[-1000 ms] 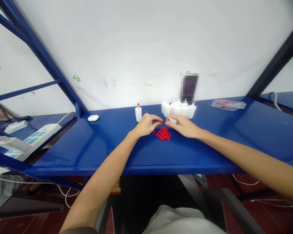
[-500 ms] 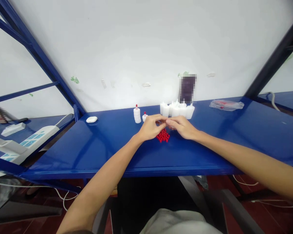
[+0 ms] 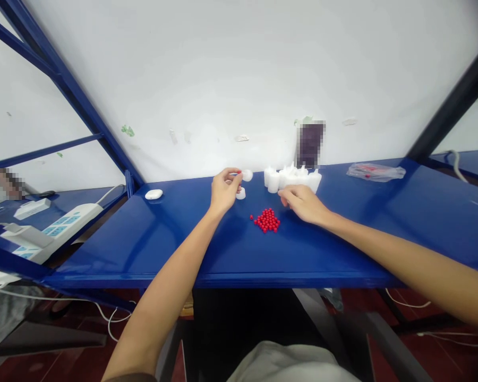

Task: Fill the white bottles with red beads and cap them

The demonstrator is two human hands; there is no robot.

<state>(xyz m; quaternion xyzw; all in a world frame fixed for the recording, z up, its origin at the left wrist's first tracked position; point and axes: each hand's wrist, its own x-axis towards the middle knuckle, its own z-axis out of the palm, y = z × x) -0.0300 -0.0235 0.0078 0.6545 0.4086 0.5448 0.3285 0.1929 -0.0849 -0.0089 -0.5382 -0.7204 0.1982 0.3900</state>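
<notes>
My left hand [image 3: 224, 190] is closed on a small white squeeze bottle [image 3: 247, 175] that lies tilted, its red tip at my fingertips. Just under those fingers, another white bottle [image 3: 241, 194] stands on the table, its upper part covered by the hand. My right hand [image 3: 302, 202] hovers in front of a cluster of white bottles [image 3: 290, 178] with pointed tips. Its fingers are curled together, and what is in them, if anything, is hidden. Between and below both hands lies a pile of small red caps [image 3: 267, 220], with one loose cap [image 3: 251, 217] to its left.
The blue table [image 3: 175, 244] runs along a white wall [image 3: 207, 79]. A white earbud case [image 3: 153, 194] lies at the left, and a clear plastic bag [image 3: 376, 171] with red bits at the right. Blue frame bars and a power strip [image 3: 69, 223] are farther left.
The hands have come apart. My left hand has moved left and away from me with a bottle; the right has shifted slightly right. The pile of red caps is now uncovered.
</notes>
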